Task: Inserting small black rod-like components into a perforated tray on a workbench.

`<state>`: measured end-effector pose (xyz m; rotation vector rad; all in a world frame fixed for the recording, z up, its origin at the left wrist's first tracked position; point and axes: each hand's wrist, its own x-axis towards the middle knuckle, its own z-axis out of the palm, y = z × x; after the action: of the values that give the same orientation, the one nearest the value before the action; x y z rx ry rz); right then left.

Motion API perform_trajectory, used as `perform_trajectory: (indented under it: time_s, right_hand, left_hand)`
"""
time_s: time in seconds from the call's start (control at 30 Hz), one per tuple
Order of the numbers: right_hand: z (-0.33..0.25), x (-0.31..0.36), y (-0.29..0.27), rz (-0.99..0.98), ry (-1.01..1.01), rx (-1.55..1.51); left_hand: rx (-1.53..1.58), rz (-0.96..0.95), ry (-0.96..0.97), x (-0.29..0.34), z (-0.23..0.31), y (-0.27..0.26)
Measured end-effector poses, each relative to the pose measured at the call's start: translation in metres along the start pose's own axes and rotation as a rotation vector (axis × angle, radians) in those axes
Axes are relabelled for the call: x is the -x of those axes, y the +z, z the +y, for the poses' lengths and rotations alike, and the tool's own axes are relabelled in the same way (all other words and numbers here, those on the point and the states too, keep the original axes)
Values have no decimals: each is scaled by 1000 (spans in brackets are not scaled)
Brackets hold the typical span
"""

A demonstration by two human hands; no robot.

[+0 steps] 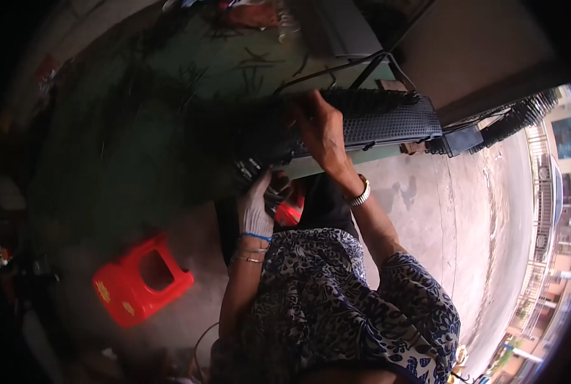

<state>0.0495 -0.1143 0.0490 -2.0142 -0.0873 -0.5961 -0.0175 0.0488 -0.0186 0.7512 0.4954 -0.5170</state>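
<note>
My left hand (256,206), in a pale knitted glove with a blue cuff, is closed round a bunch of thin black pieces (249,168) at the near side of a long black perforated tray (391,123). Shadow and blur hide its fingertips. Bare, my right hand (326,131) is bent over the tray, with thumb and fingers drawn together in a pinch. Whatever sits in that pinch is too dark to make out. Along the tray's far side stand dense rows of thin black spikes (375,99).
The tray rests on a green tabletop (234,61) with loose dark strips (256,64) scattered about. A red plastic stool (146,281) stands on the floor at left. Dark metal bars (378,57) rise behind the tray. Another spiked black row (522,118) reaches right.
</note>
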Motion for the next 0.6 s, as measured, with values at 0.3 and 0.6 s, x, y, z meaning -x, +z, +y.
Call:
perform_trajectory:
  time_s: [0.3,0.6]
  right_hand:
    - [19,-11,34,38,-244,143]
    - [16,-15,41,-44,-170,102]
  left_hand:
    - [-39,82,143,13,5,16]
    - [86,114,-42,16,12,19]
